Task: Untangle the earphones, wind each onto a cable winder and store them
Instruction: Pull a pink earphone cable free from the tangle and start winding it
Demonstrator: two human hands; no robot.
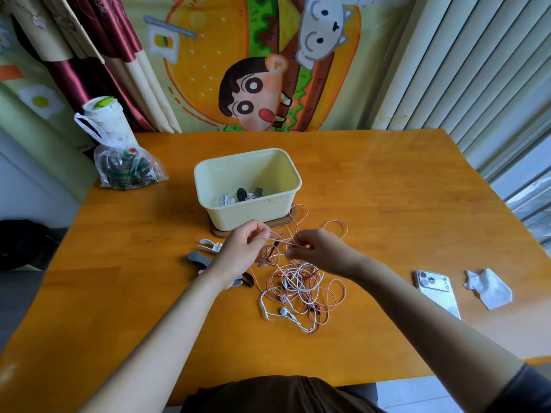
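Observation:
A tangle of pink and white earphone cables point(301, 289) lies on the wooden table point(387, 204) in front of me. My left hand point(241, 248) pinches a pink strand lifted out of the tangle. My right hand point(319, 248) pinches the same stretch of pink cable a little to the right. A white earbud point(283, 310) rests at the tangle's near edge. A white cable winder point(208, 245) and a grey one point(196, 257) lie left of my left hand; a black one point(248, 278) peeks from under my wrist. The cream storage box point(205, 174) behind holds wound earphones.
A white phone point(436, 290) and a crumpled tissue point(489, 289) lie at the right. A plastic bag of dark items point(125, 169) and a cup point(104, 117) stand at the back left corner. The box sits on a brown wooden lid point(290, 217).

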